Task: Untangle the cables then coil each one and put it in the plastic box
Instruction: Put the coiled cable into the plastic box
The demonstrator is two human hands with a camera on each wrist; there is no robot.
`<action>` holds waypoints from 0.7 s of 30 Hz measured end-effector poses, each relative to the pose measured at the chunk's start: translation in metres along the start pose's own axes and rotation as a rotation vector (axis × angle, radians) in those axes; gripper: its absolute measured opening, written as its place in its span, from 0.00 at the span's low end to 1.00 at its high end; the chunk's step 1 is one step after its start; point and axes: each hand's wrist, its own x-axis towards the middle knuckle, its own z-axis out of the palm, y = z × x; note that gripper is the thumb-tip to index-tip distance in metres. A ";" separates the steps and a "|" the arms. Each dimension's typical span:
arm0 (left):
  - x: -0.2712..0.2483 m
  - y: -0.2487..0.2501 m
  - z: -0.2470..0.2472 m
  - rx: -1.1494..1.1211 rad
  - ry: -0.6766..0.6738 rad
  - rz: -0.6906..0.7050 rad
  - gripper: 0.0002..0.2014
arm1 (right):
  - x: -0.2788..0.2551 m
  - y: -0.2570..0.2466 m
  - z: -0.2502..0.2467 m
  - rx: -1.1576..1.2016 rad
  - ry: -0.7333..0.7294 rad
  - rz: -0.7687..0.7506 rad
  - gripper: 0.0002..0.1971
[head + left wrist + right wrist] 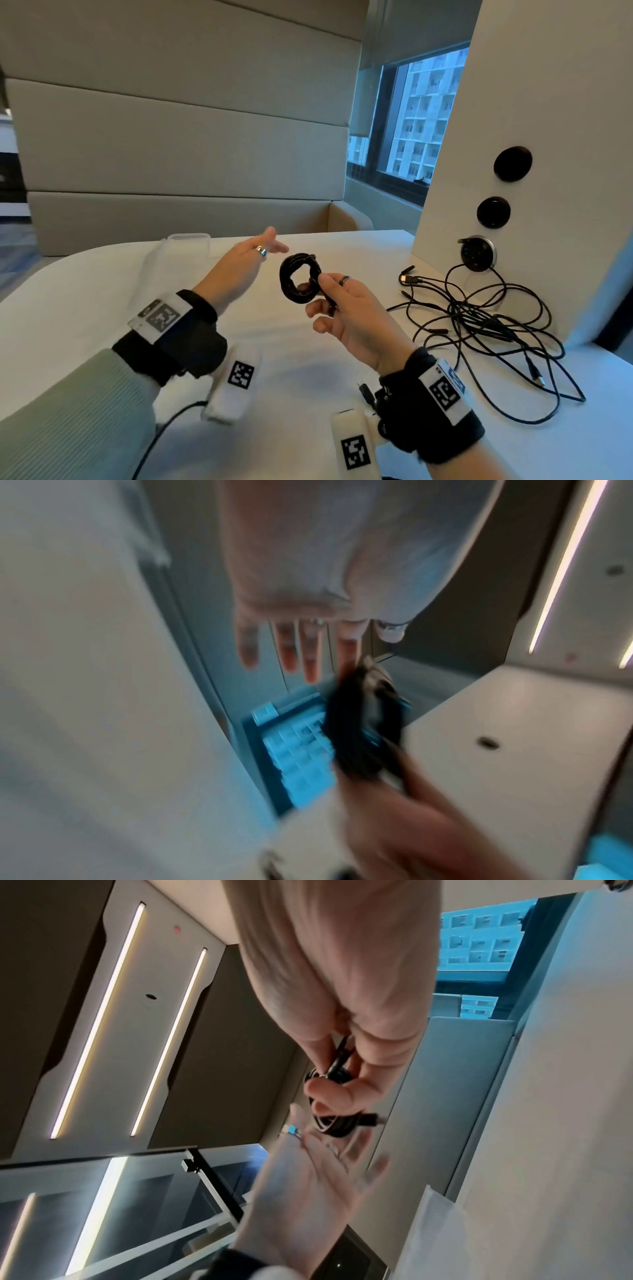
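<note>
You pinched the coiled cable (301,278) in your right hand (349,315) to keep its loops together, your left hand (239,270) spread wide, holding nothing, toward the plastic box (188,240) at the table's far edge.

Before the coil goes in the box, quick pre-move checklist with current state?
1. Coiled cable held: ok, right hand pinches it in its grip.
2. Coil wound tight: ok, a plug end sticks out.
3. Left hand free: ok, fingers straight, holding nothing.
4. Plastic box within reach: ok, on the table beyond the left hand.
5. Box contents: cannot tell.
6. Other cables: not ok, tangled by the white panel.
</note>
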 end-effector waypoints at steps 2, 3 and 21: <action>0.024 -0.015 -0.029 0.478 0.122 -0.049 0.23 | 0.003 0.001 -0.006 0.030 0.073 -0.001 0.11; 0.034 -0.025 -0.041 0.654 0.122 -0.125 0.24 | 0.005 0.001 -0.009 0.043 0.107 -0.002 0.11; 0.018 -0.048 -0.023 0.764 -0.469 -0.265 0.23 | 0.014 0.002 -0.038 0.120 0.351 0.009 0.10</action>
